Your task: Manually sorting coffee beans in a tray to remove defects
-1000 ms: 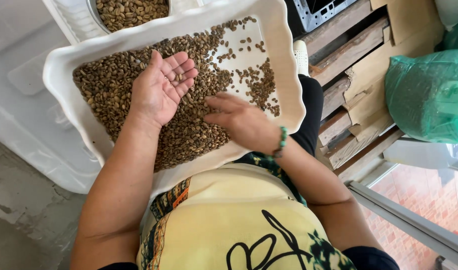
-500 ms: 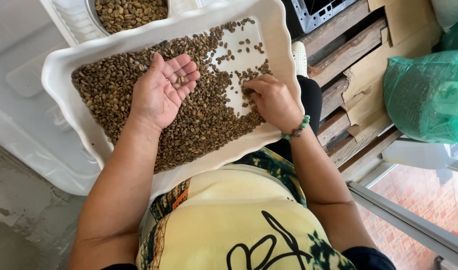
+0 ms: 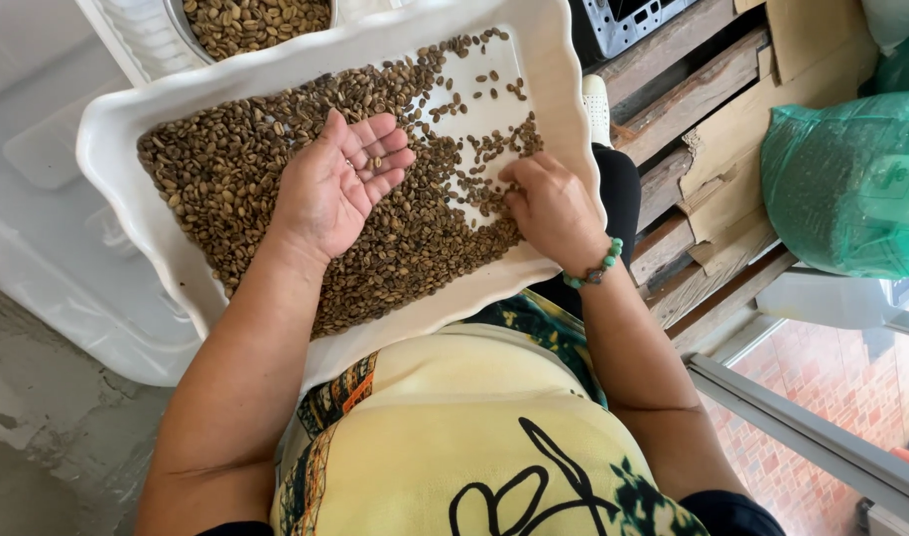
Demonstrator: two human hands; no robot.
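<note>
resting palm up on the beans (image 3: 276, 169), the left hand (image 3: 340, 184) lies open with a few beans cupped on its fingers. right hand (image 3: 549, 203) pinches beans near the tray (image 3: 127, 129) edge. beans judged light, hard, loose, prone to roll; best pinched singly. tray sits on the lap.

A white tray (image 3: 127, 199) rests on the lap, spread with brown beans (image 3: 226, 169); the left hand (image 3: 337, 189) lies palm up on them, cupping a few; the right hand (image 3: 549, 203) presses fingertips down into the beans near the tray's right rim; a green bag (image 3: 846, 184) sits at right.
</note>
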